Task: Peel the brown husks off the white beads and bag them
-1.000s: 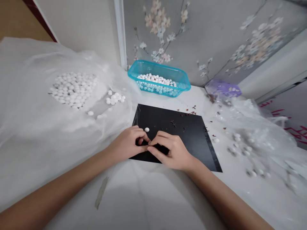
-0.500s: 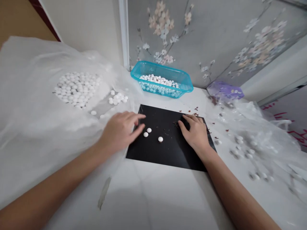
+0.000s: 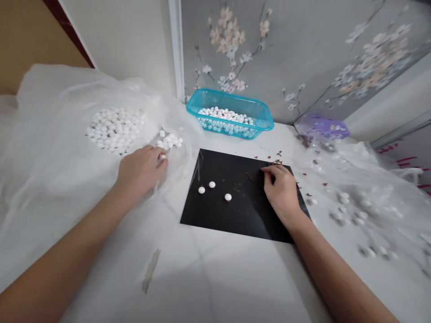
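Observation:
My left hand [image 3: 142, 169] is over the clear plastic bag at the left, thumb and forefinger closed about a small white ball [image 3: 163, 156]. Just beyond its fingertips lies a small cluster of white balls [image 3: 170, 141]. On the black mat [image 3: 215, 215] rest three loose white balls, one of them the ball [image 3: 228, 197] with a reddish-brown bit under it. My right hand [image 3: 281, 186] rests at the mat's right side, thumb and fingertips pinched together; whatever they hold, if anything, is hidden. Thin dark brown bits [image 3: 248, 176] lie left of it.
A blue plastic basket [image 3: 235, 96] of white balls stands behind the mat against the flowered wall. More white balls [image 3: 116, 128] show in the plastic bag [image 3: 60, 94]. Reddish-brown bits [image 3: 279, 153], a purple packet [image 3: 325, 128] and clear plastic [image 3: 380, 175] lie to the right.
My left hand has moved left from the mat's edge to the balls on the bag, its fingers closing. My right thumb has come up against the fingertips. One ball on the mat has shifted slightly left.

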Motion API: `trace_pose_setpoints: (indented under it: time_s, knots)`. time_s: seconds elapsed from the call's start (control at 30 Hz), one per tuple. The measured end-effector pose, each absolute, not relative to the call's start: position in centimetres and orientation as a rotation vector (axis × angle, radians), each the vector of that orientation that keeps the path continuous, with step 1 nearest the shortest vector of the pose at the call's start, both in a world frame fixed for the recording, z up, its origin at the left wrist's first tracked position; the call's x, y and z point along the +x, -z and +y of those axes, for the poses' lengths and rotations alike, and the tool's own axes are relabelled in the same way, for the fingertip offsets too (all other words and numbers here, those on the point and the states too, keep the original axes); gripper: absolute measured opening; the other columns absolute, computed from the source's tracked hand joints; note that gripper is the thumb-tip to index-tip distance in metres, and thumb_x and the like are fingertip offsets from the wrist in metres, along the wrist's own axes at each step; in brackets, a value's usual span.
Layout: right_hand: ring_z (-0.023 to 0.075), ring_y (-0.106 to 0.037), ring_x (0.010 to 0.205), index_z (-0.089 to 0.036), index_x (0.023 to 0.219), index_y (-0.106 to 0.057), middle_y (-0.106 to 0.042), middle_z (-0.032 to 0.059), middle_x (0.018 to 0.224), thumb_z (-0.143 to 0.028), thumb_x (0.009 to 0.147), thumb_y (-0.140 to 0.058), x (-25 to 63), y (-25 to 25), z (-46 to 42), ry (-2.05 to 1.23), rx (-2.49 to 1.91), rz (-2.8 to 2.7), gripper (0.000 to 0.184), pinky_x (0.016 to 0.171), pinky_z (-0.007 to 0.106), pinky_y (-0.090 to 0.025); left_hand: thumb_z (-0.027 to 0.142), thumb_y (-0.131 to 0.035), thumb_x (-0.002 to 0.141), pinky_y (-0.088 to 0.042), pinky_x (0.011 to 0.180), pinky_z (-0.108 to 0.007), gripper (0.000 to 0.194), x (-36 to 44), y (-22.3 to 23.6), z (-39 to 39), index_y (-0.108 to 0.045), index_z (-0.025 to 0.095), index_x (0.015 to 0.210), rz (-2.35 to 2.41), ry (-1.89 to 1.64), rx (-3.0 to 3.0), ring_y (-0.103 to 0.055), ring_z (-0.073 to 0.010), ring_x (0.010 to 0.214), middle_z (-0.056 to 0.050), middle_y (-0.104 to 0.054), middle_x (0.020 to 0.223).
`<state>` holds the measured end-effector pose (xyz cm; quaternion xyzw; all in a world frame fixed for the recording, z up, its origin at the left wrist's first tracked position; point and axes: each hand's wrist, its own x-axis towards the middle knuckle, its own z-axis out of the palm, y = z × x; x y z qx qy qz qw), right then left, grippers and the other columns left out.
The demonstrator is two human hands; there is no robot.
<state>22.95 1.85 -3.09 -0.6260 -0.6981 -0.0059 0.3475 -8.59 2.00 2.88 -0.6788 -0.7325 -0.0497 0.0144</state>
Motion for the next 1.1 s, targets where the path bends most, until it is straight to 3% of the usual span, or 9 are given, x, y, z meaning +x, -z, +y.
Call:
trace_pose_setpoints:
  time_s: [0.17, 0.4, 0.53, 0.7, 0.93, 1.1]
  knots:
    - [0.0229, -0.061, 0.078, -0.015, 0.082, -0.065, -0.065, 0.0104, 0.085, -0.018, 0.08, -0.045, 22.7, 2.9, 1.7, 0.033, -1.568, -1.768, 0.02, 0.075, 0.039, -0.05, 0.032, -0.036, 0.085, -0.044, 0.066, -0.033, 0.029, -8.4, -3.2, 1.8, -0.061, 0.021, 0.096, -2.315, 0.273, -2.138, -0.061, -0.0246, 0.088, -0.006, -0.064, 0.1]
    - [0.0212, -0.063, 0.079, -0.015, 0.082, -0.067, -0.067, 0.0099, 0.086, -0.02, 0.079, -0.051, 22.7, 3.1, 1.9, -0.054, -1.507, -1.66, 0.017, 0.071, 0.036, -0.054, 0.028, -0.036, 0.087, -0.044, 0.076, -0.036, 0.03, -8.4, -3.9, 1.4, -0.061, 0.022, 0.102, -2.109, 0.541, -2.023, -0.055, -0.0273, 0.102, -0.008, -0.064, 0.101]
    - [0.022, -0.063, 0.077, -0.015, 0.081, -0.067, -0.067, 0.0101, 0.084, -0.022, 0.079, -0.052, 22.8, 3.3, 1.9, -0.078, -1.527, -1.652, 0.018, 0.07, 0.037, -0.054, 0.029, -0.042, 0.083, -0.045, 0.065, -0.036, 0.026, -9.2, -3.1, 2.0, -0.065, 0.023, 0.091, -2.215, 0.365, -2.133, -0.06, -0.0283, 0.088, -0.009, -0.066, 0.096]
    - [0.02, -0.064, 0.071, -0.016, 0.084, -0.068, -0.067, 0.0093, 0.084, -0.025, 0.08, -0.052, 22.4, 2.9, 1.6, -0.138, -1.498, -1.625, 0.018, 0.069, 0.037, -0.055, 0.033, -0.047, 0.079, -0.042, 0.052, -0.031, 0.022, -9.6, -2.7, 2.3, -0.066, 0.022, 0.082, -2.219, 0.37, -2.197, -0.061, -0.0237, 0.068, -0.007, -0.067, 0.08]
    - [0.0188, -0.064, 0.074, -0.016, 0.081, -0.069, -0.068, 0.0075, 0.085, -0.022, 0.078, -0.055, 21.9, 2.7, 1.4, -0.18, -1.447, -1.647, 0.015, 0.069, 0.034, -0.055, 0.025, -0.045, 0.082, -0.048, 0.083, -0.035, 0.023, -8.7, -3.8, 1.5, -0.061, 0.018, 0.097, -1.981, 0.802, -2.19, -0.061, -0.0202, 0.088, -0.004, -0.065, 0.098]
    - [0.0174, -0.063, 0.069, -0.017, 0.08, -0.067, -0.068, 0.0062, 0.081, -0.026, 0.08, -0.055, 21.9, 2.5, 1.3, -0.191, -1.458, -1.646, 0.015, 0.065, 0.033, -0.054, 0.028, -0.048, 0.083, -0.049, 0.087, -0.026, 0.021, -7.1, -4.4, 0.6, -0.058, 0.024, 0.102, -1.848, 1.094, -2.151, -0.059, -0.0134, 0.094, 0.002, -0.059, 0.103]
